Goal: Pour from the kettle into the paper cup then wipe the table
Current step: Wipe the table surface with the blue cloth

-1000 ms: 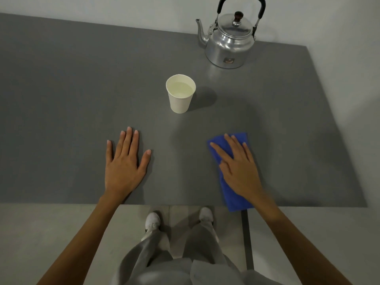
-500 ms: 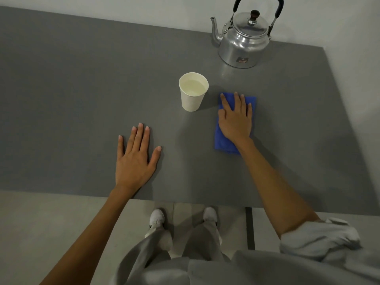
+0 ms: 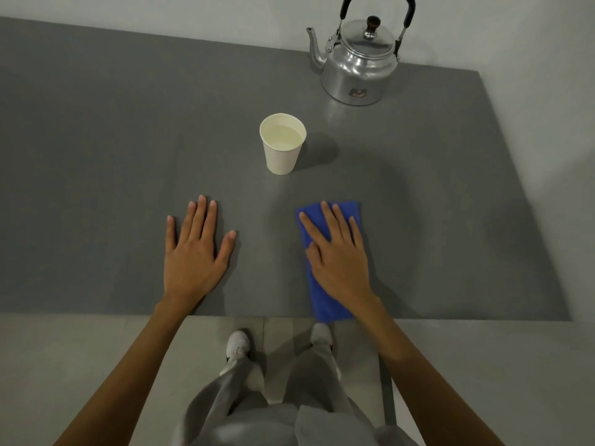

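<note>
The blue cloth [image 3: 325,297] lies flat on the gray table [image 3: 112,140], on the near right side. Its near end hangs a little over the near edge of the table. The right hand [image 3: 338,259] rests flat on top of the cloth with its fingers spread out and pressing down, not curled around it. The left hand [image 3: 193,255] lies flat on the bare table too, fingers spread, holding nothing, just to the left of the cloth with a gap of table between them. The paper cup [image 3: 282,143] stands upright farther back, between the two hands and a bit beyond them, and it has clear liquid inside. It is apart from the cloth. The shiny metal kettle [image 3: 357,64] sits upright at the far right of the table, close to the far edge and the wall, with its spout pointing left and its black handle standing up. It is well apart from the cup. The whole left part of the table is bare, and so is the strip on the right of the cloth up to the right edge. Below the near edge you can see the floor and the person's white shoes [image 3: 238,344].
</note>
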Motion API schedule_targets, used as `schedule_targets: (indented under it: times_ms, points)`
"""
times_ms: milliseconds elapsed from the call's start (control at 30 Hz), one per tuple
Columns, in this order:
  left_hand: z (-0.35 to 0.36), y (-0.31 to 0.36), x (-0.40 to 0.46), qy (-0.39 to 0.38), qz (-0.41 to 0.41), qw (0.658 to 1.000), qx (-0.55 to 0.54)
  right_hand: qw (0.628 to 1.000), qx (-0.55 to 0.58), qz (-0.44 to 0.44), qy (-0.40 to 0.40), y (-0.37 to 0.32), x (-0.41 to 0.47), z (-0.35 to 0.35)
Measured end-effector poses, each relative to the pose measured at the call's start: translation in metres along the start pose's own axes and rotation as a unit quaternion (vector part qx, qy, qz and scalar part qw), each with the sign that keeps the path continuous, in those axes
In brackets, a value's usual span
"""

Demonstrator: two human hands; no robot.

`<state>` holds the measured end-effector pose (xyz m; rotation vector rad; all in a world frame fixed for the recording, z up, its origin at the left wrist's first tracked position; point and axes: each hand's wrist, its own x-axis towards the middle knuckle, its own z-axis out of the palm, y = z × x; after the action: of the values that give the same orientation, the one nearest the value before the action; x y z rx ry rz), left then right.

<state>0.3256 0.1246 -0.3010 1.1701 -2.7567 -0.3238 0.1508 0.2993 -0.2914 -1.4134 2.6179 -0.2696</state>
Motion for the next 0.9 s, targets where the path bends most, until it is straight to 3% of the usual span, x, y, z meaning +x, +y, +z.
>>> schedule_targets:
  times_ms: [167,400,600,900]
  points:
    - [0.002,0.011,-0.001,-0.002,0.009,1.000,-0.002,0.997,-0.009,0.069,0.027,0.071,-0.029,-0.020]
    - [0.004,0.019,0.009,-0.007,0.013,1.000,-0.003,0.986,-0.004,0.157,0.062,0.124,0.080,-0.050]
    - [0.002,0.015,0.015,-0.003,0.008,1.000,-0.001,0.994,-0.008,0.102,0.041,0.074,0.136,-0.040]
    - [-0.001,-0.005,0.003,0.010,-0.003,1.000,0.009,1.000,0.001,-0.019,0.007,-0.006,0.017,0.000]
